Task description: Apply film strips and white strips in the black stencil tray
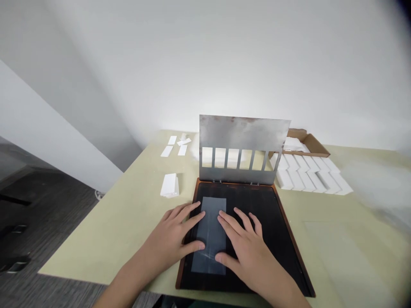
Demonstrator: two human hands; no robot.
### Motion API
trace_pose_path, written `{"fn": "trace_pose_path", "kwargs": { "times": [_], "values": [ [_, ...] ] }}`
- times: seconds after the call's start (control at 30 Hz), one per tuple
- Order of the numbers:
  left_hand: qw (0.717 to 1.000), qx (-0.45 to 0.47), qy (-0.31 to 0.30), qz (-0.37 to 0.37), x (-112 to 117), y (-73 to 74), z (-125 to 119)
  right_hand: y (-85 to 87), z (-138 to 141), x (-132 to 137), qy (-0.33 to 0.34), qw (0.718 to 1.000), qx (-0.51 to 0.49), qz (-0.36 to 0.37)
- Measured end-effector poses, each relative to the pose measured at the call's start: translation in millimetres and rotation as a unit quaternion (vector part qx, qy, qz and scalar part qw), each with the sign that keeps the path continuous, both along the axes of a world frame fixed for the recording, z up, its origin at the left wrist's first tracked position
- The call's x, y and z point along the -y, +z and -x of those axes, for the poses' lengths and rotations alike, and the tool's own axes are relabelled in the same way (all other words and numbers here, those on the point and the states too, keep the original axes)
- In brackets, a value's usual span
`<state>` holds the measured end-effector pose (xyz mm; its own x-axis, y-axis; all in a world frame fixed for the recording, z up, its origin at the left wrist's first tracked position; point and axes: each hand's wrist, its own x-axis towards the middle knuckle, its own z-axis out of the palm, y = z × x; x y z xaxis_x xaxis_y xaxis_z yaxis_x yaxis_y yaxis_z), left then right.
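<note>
A black flat tray point(276, 222) with a brown rim lies on the pale green table in front of me. On its left half rests a grey translucent rectangular sheet point(210, 233). My left hand point(175, 239) lies flat with fingers spread, its fingertips on the sheet's left edge. My right hand point(245, 246) lies flat too, fingers apart, touching the sheet's right edge. A hinged metal plate point(242, 130) with a row of rectangular slots stands upright at the tray's far edge.
Rows of white blocks point(308, 173) lie at the back right beside an open cardboard box point(310, 143). A small white stack point(170, 185) and loose white slips point(178, 145) sit at the left. A clear sheet point(346, 261) lies at the right. The table's left edge drops to dark floor.
</note>
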<state>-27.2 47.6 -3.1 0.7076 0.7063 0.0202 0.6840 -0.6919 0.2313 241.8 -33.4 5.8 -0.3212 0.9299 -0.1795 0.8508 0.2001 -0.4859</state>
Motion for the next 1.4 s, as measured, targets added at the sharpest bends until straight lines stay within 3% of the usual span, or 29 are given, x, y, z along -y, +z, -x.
{"fn": "trace_pose_path", "kwargs": {
  "times": [0.3,0.47,0.9,1.13,1.27,1.4],
  "values": [
    [1.0,-0.011,-0.006,0.025,-2.7,9.1,5.0,8.0,-6.5,-3.6,0.011,0.999,0.004,0.039],
    [0.999,-0.021,-0.03,0.029,-2.5,14.4,9.9,4.9,-9.7,-1.6,0.015,1.0,0.011,0.018],
    [0.996,0.025,-0.045,-0.074,-7.2,-5.7,7.7,-4.6,-3.6,-6.6,0.031,0.998,0.018,-0.056],
    [0.995,0.038,-0.026,-0.089,-8.4,-4.7,3.7,-8.6,-3.2,-13.2,0.042,0.997,0.003,-0.066],
    [0.995,0.055,-0.037,-0.076,-3.5,-2.4,7.0,-6.2,-8.7,-6.4,0.022,0.998,-0.013,-0.061],
    [0.996,0.061,-0.032,-0.049,-3.5,-5.1,12.2,-14.8,-13.5,3.5,0.015,0.998,-0.013,-0.06]
  ]
}}
